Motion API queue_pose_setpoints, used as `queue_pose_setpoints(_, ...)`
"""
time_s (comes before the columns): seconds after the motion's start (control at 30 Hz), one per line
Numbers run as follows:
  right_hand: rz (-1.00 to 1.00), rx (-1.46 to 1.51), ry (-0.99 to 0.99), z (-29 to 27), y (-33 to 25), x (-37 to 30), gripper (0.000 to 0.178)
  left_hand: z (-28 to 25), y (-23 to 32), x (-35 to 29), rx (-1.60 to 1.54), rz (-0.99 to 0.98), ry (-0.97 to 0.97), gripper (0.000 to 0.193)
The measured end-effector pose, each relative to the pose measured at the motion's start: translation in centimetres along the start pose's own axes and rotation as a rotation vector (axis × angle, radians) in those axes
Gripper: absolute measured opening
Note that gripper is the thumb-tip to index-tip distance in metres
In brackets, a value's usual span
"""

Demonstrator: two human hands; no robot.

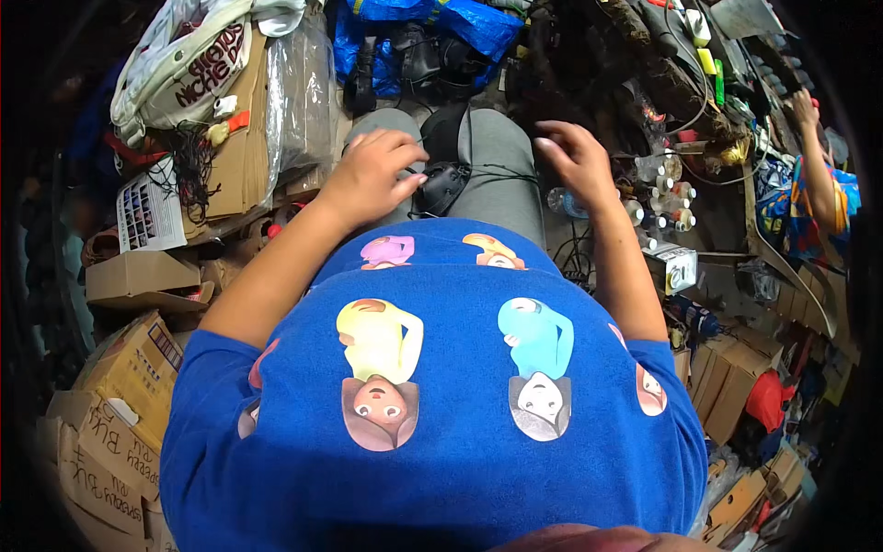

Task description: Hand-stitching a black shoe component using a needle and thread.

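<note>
On my lap, across the grey trousers (501, 147), lies a black object (444, 189) with a strap and thin dark cords. It looks like padded gear or footwear, but its kind cannot be made out. My left hand (375, 175) is over my left thigh, fingers loosely bent and apart, its thumb tip beside the black object. Whether the thumb touches it is unclear. Off the outer side of my right thigh, my right hand (579, 164) is raised with thumb and fingers apart and nothing between them.
Several black shoes (441, 60) and a blue bag (478, 28) are ahead of my knees. Cardboard and a plastic-wrapped pack (299, 101) stand left, under a white bag (189, 69). Small bottles (676, 193) and a small box (676, 267) sit right. Another person's arm (814, 156) shows far right.
</note>
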State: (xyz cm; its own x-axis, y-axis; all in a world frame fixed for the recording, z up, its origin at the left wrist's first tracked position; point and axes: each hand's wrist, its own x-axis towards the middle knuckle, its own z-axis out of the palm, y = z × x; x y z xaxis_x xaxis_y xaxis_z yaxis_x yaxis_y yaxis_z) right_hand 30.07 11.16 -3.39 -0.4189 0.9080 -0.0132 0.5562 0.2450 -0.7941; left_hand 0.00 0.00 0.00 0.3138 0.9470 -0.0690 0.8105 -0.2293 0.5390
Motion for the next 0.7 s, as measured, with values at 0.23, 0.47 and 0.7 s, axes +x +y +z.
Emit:
queue_pose_setpoints(0.23,-0.121,-0.416,-0.394,4.4,-8.5,5.8,0.051,3.0,-0.6,1.4,0.246,0.066,0.136,0.029)
queue_pose_setpoints(0.47,-0.179,-0.686,-0.513,6.0,-5.8,6.6,0.043,3.9,1.9,1.4,0.308,0.066,-0.085,0.049)
queue_pose_setpoints(0.7,0.168,0.043,-0.329,2.8,-2.0,2.0,0.026,5.3,1.7,1.0,0.102,0.191,-0.172,0.038)
